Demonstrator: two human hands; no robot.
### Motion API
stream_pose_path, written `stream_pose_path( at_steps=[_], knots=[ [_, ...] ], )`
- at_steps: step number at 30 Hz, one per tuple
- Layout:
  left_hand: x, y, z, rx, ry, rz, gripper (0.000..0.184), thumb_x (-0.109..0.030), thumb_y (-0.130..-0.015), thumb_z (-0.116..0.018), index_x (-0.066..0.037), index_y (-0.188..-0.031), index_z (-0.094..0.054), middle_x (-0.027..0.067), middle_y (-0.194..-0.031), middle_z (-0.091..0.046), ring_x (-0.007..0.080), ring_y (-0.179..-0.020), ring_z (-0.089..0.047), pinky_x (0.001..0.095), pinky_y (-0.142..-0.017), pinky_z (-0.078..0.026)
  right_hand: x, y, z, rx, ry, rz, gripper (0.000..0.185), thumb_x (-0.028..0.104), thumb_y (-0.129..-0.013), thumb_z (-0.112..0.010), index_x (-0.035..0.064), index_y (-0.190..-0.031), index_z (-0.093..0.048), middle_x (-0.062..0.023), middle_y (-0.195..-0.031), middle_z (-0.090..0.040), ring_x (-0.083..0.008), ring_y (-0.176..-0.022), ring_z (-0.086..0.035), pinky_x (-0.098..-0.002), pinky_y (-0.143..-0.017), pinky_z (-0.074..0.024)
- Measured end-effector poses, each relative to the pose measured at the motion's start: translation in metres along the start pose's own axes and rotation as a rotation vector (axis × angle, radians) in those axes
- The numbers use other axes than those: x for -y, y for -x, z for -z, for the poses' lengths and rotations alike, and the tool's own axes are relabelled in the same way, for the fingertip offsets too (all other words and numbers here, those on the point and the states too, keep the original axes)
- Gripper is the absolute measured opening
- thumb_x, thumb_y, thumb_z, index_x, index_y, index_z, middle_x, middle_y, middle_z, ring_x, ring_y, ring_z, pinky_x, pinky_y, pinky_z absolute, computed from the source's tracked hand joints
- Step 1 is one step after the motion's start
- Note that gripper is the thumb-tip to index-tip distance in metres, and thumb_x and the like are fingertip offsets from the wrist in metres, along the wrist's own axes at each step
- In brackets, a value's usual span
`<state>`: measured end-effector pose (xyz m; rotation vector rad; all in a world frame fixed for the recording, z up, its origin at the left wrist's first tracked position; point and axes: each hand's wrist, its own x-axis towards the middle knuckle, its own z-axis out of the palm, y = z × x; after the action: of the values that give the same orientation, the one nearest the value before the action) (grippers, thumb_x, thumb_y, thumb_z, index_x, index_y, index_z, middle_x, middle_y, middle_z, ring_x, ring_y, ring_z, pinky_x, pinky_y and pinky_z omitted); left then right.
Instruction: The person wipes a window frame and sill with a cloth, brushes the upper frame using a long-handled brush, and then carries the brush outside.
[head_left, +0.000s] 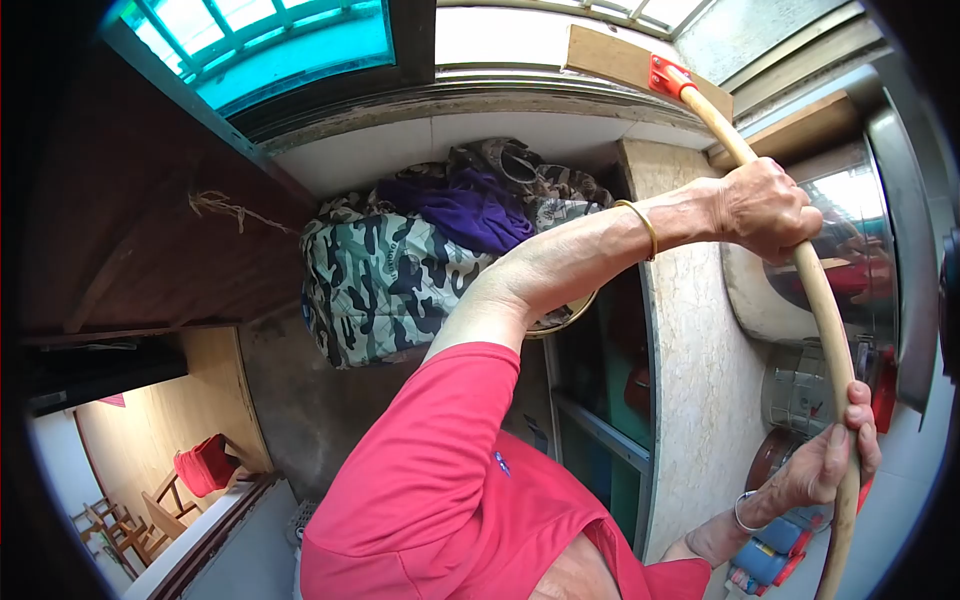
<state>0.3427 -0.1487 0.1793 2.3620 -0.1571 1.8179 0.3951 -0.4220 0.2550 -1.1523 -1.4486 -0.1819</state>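
Note:
A long, slightly bent wooden pole (824, 300) runs down the right side of the head view. At its upper end, a red socket (672, 77) joins it to a flat wooden board (610, 55) by the window. My left hand (768, 208), with a gold-coloured bangle on the wrist, is closed round the upper part of the pole. Lower down, my right hand (830, 462), wearing a silver-coloured bangle, grips the same pole with fingers and thumb around it. The pole's lower end runs out of the frame.
Beneath the window, a camouflage cloth bundle (385, 275) lies with a purple cloth (480, 210) on top. A pale stone-patterned counter (695, 400) stands alongside, with a shiny metal vessel (840, 240) and glass jars (800, 388). A doorway at lower left shows wooden chairs (130, 525).

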Motion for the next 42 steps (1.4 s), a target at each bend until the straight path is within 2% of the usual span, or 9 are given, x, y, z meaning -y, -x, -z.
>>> stream_pose_path(
  at_steps=[3,5,11,16,19,22,25,29,42],
  knots=[
    [0.016,0.015,-0.01,0.081,-0.001,0.043,0.018,-0.015,-0.06,-0.067,-0.01,-0.061,-0.05,0.007,-0.053,-0.053,0.028,-0.052,-0.059,0.0395,-0.049,-0.048,-0.024,-0.001,-0.015,0.029,-0.022,0.007,0.042,-0.008,-0.068,-0.043,0.0035,-0.108,-0.053,-0.0192,-0.096,-0.059,-0.0391,-0.096,-0.056,-0.0594,-0.095,-0.0391],
    [0.025,0.03,-0.011,0.049,0.0,0.046,0.018,-0.013,-0.059,-0.066,-0.009,-0.062,-0.049,0.0073,-0.055,-0.053,0.0284,-0.053,-0.059,0.0399,-0.051,-0.048,-0.035,0.0,-0.025,0.175,-0.008,0.037,0.042,-0.011,-0.068,-0.043,0.0024,-0.106,-0.053,-0.0199,-0.095,-0.06,-0.0383,-0.094,-0.057,-0.0588,-0.093,-0.0415],
    [0.015,0.032,0.033,0.126,-0.137,0.199,0.012,-0.012,-0.06,-0.064,-0.009,-0.064,-0.053,0.0075,-0.058,-0.056,0.0273,-0.055,-0.061,0.0403,-0.048,-0.047,-0.032,-0.026,-0.03,0.259,-0.202,0.008,0.042,-0.011,-0.07,-0.045,0.0028,-0.108,-0.056,-0.0196,-0.096,-0.061,-0.0373,-0.098,-0.058,-0.0576,-0.095,-0.0401],
    [-0.01,0.001,0.04,-0.011,-0.23,0.09,0.014,-0.015,-0.061,-0.066,-0.01,-0.061,-0.053,0.0073,-0.052,-0.053,0.0261,-0.047,-0.059,0.0369,-0.044,-0.048,-0.012,-0.04,0.017,0.228,-0.253,-0.001,0.047,-0.004,-0.07,-0.043,0.0079,-0.114,-0.056,-0.0169,-0.098,-0.058,-0.0404,-0.102,-0.053,-0.057,-0.1,-0.0356],
    [-0.013,-0.016,0.04,0.001,-0.263,0.089,0.014,-0.016,-0.062,-0.066,-0.009,-0.061,-0.053,0.0074,-0.052,-0.053,0.0263,-0.048,-0.059,0.0375,-0.044,-0.048,-0.007,-0.05,0.033,0.2,-0.2,0.02,0.048,-0.007,-0.07,-0.042,0.0081,-0.113,-0.057,-0.0179,-0.098,-0.058,-0.0412,-0.103,-0.053,-0.0584,-0.099,-0.0355],
    [0.01,-0.006,0.031,0.006,-0.165,0.069,0.015,-0.015,-0.062,-0.066,-0.009,-0.063,-0.053,0.0075,-0.054,-0.054,0.0275,-0.05,-0.059,0.0388,-0.045,-0.047,-0.009,-0.043,-0.007,0.205,-0.174,0.045,0.041,-0.01,-0.072,-0.042,0.0031,-0.108,-0.057,-0.0202,-0.098,-0.058,-0.042,-0.102,-0.055,-0.0597,-0.098,-0.0365],
    [0.026,0.027,0.032,0.027,-0.064,0.083,0.016,-0.011,-0.06,-0.066,-0.009,-0.064,-0.051,0.0077,-0.057,-0.054,0.0295,-0.054,-0.059,0.0398,-0.049,-0.047,-0.01,-0.031,-0.058,0.294,-0.059,0.087,0.035,-0.017,-0.073,-0.045,-0.0028,-0.104,-0.054,-0.0234,-0.095,-0.062,-0.0397,-0.096,-0.06,-0.0565,-0.092,-0.0441],
    [0.03,0.044,0.061,0.074,-0.14,0.163,0.015,-0.011,-0.06,-0.064,-0.009,-0.064,-0.049,0.0075,-0.058,-0.054,0.0293,-0.056,-0.059,0.0398,-0.051,-0.047,-0.015,-0.033,-0.072,0.363,-0.164,0.109,0.035,-0.015,-0.074,-0.047,0.0011,-0.104,-0.056,-0.0226,-0.095,-0.063,-0.0371,-0.097,-0.061,-0.0562,-0.094,-0.0431],
    [0.01,0.011,0.085,0.071,-0.256,0.125,0.013,-0.013,-0.062,-0.064,-0.009,-0.067,-0.053,0.0095,-0.06,-0.056,0.0294,-0.057,-0.061,0.0396,-0.05,-0.049,-0.017,-0.042,-0.038,0.191,-0.317,0.054,0.041,-0.01,-0.074,-0.046,0.0049,-0.11,-0.058,-0.0182,-0.097,-0.062,-0.0396,-0.102,-0.058,-0.0586,-0.1,-0.038]
  ],
)
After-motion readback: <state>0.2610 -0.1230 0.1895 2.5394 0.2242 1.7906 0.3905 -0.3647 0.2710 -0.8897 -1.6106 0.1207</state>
